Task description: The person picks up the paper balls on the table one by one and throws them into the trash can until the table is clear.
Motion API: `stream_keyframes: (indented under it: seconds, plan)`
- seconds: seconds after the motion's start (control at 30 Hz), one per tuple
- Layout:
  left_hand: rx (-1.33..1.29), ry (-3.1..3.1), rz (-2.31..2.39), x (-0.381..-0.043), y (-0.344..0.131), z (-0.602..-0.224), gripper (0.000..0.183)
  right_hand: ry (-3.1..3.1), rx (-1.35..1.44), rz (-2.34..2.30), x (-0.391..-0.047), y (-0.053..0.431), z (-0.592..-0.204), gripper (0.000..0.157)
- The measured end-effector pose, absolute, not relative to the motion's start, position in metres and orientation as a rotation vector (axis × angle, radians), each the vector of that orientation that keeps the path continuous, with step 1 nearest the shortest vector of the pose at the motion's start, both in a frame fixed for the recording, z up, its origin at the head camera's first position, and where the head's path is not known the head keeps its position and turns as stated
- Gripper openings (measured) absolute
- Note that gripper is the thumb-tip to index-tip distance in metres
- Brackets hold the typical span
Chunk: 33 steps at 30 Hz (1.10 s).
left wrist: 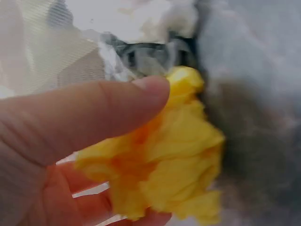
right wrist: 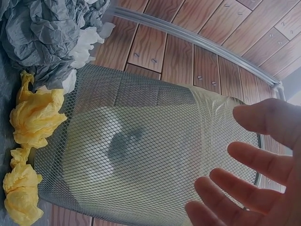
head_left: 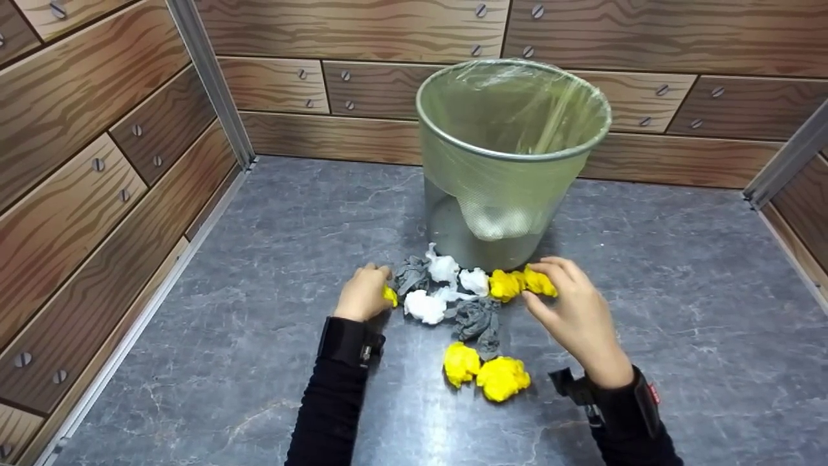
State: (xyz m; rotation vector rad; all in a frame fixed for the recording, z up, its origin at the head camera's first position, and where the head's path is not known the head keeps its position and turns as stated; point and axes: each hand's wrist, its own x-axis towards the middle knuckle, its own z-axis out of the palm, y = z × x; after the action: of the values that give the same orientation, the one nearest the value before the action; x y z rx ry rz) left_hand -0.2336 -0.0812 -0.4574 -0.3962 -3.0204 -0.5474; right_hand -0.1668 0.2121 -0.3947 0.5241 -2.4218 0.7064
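My left hand [head_left: 364, 294] is low at the left end of a cluster of crumpled paper. Between its thumb and fingers it pinches a crumpled yellow paper ball [left wrist: 183, 160], mostly hidden by the hand in the head view. On the other side, my right hand [head_left: 579, 314] is beside a yellow paper ball [head_left: 540, 282] at the cluster's right end. In the right wrist view its fingers [right wrist: 256, 162] are spread and hold nothing. Grey paper [head_left: 477, 320], white paper balls [head_left: 425, 307] and another yellow ball [head_left: 504, 285] lie between the hands.
Just behind the paper stands a mesh waste bin [head_left: 446, 223], lined with a translucent yellowish bag [head_left: 504, 188] folded over its rim. Two more yellow balls [head_left: 503, 378] lie nearer the front on the grey marbled surface [head_left: 291, 246]. Wood-patterned walls [head_left: 362, 29] enclose the back and sides.
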Motion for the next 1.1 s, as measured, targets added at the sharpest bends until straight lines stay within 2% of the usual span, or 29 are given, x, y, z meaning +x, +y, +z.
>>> stream_keyframes:
  seconds: [0.23,0.77,1.1]
  plan:
    - [-0.387,-2.961,-0.533,-0.228,-0.078,-0.446,0.035,-2.418,0.521,0.701,-0.167,0.213,-0.395,0.038]
    - [-0.416,-3.081,-0.480,-0.235,-0.080,-0.467,0.027,-2.418,0.516,0.693,-0.165,0.212,-0.394,0.035]
    - [-0.427,-2.942,-0.513,-0.225,-0.079,-0.445,0.026,-2.402,0.530,0.684,-0.165,0.213,-0.394,0.036]
